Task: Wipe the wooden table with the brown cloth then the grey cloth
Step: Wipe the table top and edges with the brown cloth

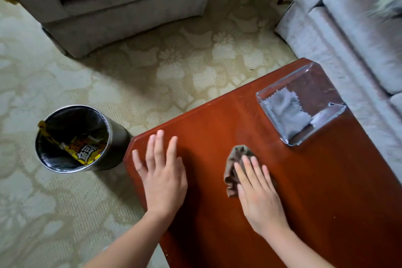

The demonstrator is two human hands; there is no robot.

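As right hand (258, 193) presses brown cloth (234, 164), tray (313, 85) (glass) sits beyond.

Left hand (164, 178) and right hand (258, 198) lie palm-down, fingers (158, 148) straight.

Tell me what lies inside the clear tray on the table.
The clear tray holds the grey cloth, crumpled at its left side. Anything under that cloth is covered; elsewhere the wooden table shows through.
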